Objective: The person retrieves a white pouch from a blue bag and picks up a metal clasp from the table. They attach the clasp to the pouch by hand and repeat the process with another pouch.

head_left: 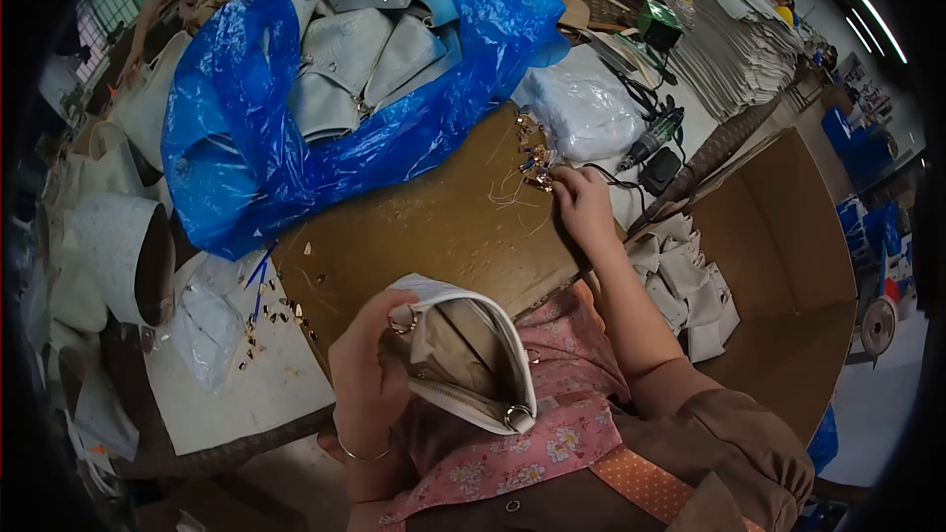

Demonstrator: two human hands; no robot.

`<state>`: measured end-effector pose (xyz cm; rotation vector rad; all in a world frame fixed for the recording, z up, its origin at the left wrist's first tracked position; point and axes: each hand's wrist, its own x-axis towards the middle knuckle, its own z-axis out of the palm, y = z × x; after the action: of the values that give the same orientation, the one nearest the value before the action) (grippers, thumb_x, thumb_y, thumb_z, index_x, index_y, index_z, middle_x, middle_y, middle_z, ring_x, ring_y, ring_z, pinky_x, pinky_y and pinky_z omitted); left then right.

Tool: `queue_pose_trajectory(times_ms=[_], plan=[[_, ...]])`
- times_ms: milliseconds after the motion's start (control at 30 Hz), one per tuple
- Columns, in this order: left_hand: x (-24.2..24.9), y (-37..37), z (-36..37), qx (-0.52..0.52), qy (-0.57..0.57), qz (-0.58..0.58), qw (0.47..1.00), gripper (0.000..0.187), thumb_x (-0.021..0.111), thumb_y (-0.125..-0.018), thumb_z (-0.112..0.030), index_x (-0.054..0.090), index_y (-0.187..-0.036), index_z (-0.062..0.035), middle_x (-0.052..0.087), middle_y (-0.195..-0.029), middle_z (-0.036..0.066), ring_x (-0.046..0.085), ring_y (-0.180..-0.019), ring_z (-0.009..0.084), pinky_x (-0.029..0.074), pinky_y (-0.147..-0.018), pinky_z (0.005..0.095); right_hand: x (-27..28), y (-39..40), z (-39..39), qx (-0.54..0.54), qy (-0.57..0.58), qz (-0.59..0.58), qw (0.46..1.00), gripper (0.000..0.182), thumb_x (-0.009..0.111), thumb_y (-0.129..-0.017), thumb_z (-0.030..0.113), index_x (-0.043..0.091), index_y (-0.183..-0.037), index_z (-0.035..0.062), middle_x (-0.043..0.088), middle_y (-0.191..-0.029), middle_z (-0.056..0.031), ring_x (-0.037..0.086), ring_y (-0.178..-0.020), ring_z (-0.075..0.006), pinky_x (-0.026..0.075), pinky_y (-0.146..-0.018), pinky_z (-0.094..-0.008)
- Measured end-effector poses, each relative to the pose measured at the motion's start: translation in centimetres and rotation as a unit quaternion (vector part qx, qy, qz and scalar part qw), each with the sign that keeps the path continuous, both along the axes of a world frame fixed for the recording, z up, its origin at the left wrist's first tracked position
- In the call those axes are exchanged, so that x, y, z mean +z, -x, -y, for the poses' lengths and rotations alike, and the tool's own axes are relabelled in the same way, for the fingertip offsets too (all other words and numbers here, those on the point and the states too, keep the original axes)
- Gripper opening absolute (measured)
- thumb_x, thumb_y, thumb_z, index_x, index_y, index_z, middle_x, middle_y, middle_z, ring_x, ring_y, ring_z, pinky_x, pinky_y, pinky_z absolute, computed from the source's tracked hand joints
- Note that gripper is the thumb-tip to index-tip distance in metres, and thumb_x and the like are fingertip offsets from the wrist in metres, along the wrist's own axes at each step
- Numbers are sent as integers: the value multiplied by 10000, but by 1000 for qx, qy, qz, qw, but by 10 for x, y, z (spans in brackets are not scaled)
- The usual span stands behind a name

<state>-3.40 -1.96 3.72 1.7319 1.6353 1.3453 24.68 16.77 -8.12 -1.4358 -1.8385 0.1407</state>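
My left hand (372, 360) grips a small white bag (522, 374) by the rim near a metal ring. The bag's zip-edged mouth gapes upward, showing a beige lining; a second ring sits at its lower corner. My right hand (583, 205) reaches to the far right of the brown work board (414, 236). Its thumb and fingers are drawn together at a small heap of gold-coloured metal fittings (535, 160). Whatever lies between those fingertips is too small to make out. Loose pale threads (512, 199) lie beside the heap.
A blue plastic bag (394, 172) full of white bags stands beyond the board. Unfinished bags (113, 246) crowd the left. At right are a clear plastic packet (581, 103), a corded tool (655, 135) and a cardboard box (778, 236) holding white pieces. Another person's arm (148, 25) shows far left.
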Motion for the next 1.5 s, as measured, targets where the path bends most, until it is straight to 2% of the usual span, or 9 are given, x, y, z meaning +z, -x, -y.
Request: queue_pose_trajectory(times_ms=[167, 267, 433, 633, 667, 767, 1000, 1167, 1500], plan=[[10, 3, 22, -40, 123, 33, 991, 452, 490, -697, 61, 581, -1116, -81, 628, -932, 157, 598, -670, 300, 471, -619, 308, 1, -8, 2, 20, 102, -115, 988, 100, 668, -806, 99, 641, -868, 25, 599, -824, -114, 595, -717, -221, 475, -671, -310], [12, 5, 24, -70, 23, -15, 997, 358, 568, -753, 5, 599, -1100, -79, 616, -954, 143, 575, -614, 267, 463, -590, 314, 27, 6, 14, 61, 162, -201, 964, 100, 637, -860, 96, 620, -899, 5, 629, -877, -55, 576, -772, -113, 475, -689, -261], [14, 3, 26, -77, 28, -26, 996, 238, 606, -829, -66, 619, -1066, -66, 607, -930, 124, 590, -656, 263, 476, -616, 306, 106, 58, 72, 283, 172, -426, 842, 113, 568, -901, 47, 572, -1009, 14, 586, -906, -22, 533, -824, -73, 433, -755, -213], [10, 11, 25, -94, 54, 4, 994, 243, 646, -816, -69, 621, -1057, -53, 620, -914, 124, 613, -749, 271, 486, -666, 304, 135, 100, 127, 514, 345, -377, 689, 160, 667, -815, 20, 596, -959, 18, 604, -899, -57, 570, -781, -119, 460, -719, -251], [8, 13, 24, -103, 40, 9, 994, 240, 657, -810, -72, 624, -1047, -52, 625, -910, 122, 618, -763, 269, 487, -678, 308, 131, 107, 127, 512, 276, -272, 767, 148, 710, -781, 18, 633, -907, 26, 615, -855, -57, 583, -742, -138, 455, -675, -255], [25, 17, 26, -147, 77, 7, 986, 193, 632, -825, -63, 629, -1017, -49, 634, -900, 119, 628, -793, 267, 489, -702, 320, 124, 108, 129, 548, 188, -274, 768, 119, 726, -770, 31, 657, -866, 36, 616, -813, -56, 587, -734, -154, 446, -664, -260], [-2, 10, 18, -71, 88, 90, 989, 126, 568, -855, -49, 620, -966, -20, 623, -821, 112, 608, -728, 250, 488, -690, 311, 126, 101, 125, 546, 280, -344, 711, 96, 703, -809, 62, 630, -848, 12, 611, -820, -79, 586, -744, -159, 450, -653, -266], [7, 1, 18, -24, -152, -55, 987, 186, 675, -760, -32, 620, -933, -69, 568, -986, 106, 606, -753, 227, 501, -664, 301, 117, 101, 127, 519, 339, -423, 661, 79, 613, -887, 65, 583, -934, 8, 600, -848, -65, 583, -738, -112, 462, -654, -220], [16, 15, 23, -100, -47, -103, 989, 295, 714, -654, -12, 614, -917, -101, 497, -1112, 98, 608, -874, 251, 514, -726, 325, 109, 102, 123, 503, 366, -505, 599, 152, 540, -945, 103, 538, -1058, 1, 632, -834, -56, 573, -673, -73, 476, -641, -196]])
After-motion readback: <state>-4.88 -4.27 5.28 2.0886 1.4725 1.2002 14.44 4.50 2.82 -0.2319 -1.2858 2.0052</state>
